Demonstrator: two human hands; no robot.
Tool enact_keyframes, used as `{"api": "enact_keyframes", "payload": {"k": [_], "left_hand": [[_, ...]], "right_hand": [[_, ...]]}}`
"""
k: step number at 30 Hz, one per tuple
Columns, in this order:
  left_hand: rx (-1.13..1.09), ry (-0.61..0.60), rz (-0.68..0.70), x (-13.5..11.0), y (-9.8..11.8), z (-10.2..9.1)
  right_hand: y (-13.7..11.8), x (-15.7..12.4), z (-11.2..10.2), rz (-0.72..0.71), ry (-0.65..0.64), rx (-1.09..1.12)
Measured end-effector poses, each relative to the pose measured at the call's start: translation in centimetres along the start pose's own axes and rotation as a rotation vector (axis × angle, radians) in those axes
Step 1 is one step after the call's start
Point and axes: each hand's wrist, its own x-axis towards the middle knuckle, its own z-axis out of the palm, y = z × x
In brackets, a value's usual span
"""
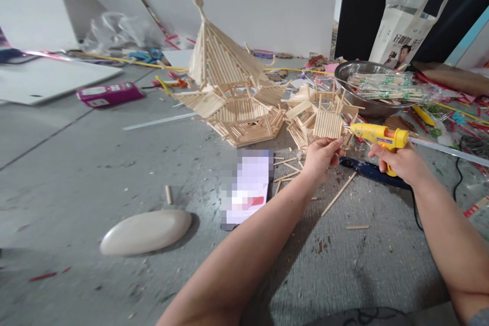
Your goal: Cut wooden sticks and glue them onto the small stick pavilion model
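Note:
My left hand (320, 155) pinches the lower edge of a small flat panel of glued wooden sticks (327, 123), held upright over the floor. My right hand (399, 162) is wrapped round the grip of a yellow hot glue gun (378, 136), and the gun's nozzle touches the panel's right edge. Just behind the panel lies a heap of similar stick assemblies (305, 112). Further left stands a tall stick-built pagoda roof model (225, 86) with a pointed spire.
Loose sticks (338, 193) are scattered on the grey floor. A metal bowl (367, 104) holds bagged chopsticks. A phone (247, 187) and a pale oval stone (147, 232) lie near me. A pink power strip (110, 94), white boards and a white tote bag (405, 25) sit behind.

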Motion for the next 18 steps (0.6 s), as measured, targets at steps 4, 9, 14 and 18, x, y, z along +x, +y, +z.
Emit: {"api": "enact_keyframes", "payload": {"k": [4, 9, 14, 18], "left_hand": [[-0.022, -0.011, -0.009, -0.09, 0.08, 0.12], [-0.051, -0.022, -0.021, -0.18, 0.20, 0.32], [-0.114, -0.048, -0.050, -0.17, 0.20, 0.37], [-0.183, -0.058, -0.096, -0.09, 0.18, 0.43]], "right_hand": [[0.17, -0.07, -0.10, -0.012, -0.023, -0.023], [0.28, -0.07, 0.11, 0.000, -0.033, -0.026], [0.24, 0.02, 0.53, 0.034, -0.034, -0.036], [0.26, 0.03, 0.57, 0.027, -0.028, -0.042]]}}
